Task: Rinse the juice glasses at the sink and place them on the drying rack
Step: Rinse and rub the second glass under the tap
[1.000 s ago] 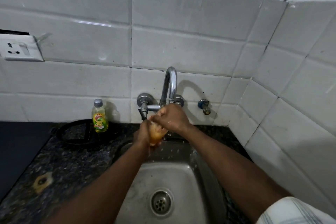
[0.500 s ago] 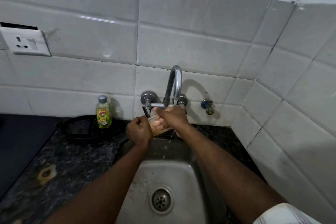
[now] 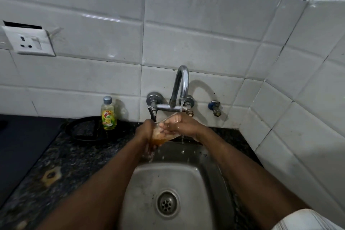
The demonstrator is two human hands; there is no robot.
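A clear juice glass (image 3: pixel 160 136) is tilted under the tap, with orange-tinted water in its lower end. My left hand (image 3: pixel 144 130) grips it from the left side. My right hand (image 3: pixel 186 127) holds its upper end, and its fingers show through the glass wall. A thin stream of water falls from the chrome faucet (image 3: pixel 182 80) onto the glass and my right hand, and drips into the steel sink (image 3: pixel 205 188). No drying rack is in view.
A Vim dish-soap bottle (image 3: pixel 108 115) stands on the dark granite counter (image 3: pixel 56 164) left of the tap, beside a black ring (image 3: pixel 82 130). The drain (image 3: pixel 166 204) lies below my arms. A tiled wall closes the right side; a socket (image 3: pixel 28 43) hangs at the left.
Half a second ago my left hand was a loose fist off the glass; it now grips the glass again. The glass sits lower and more tilted under the stream.
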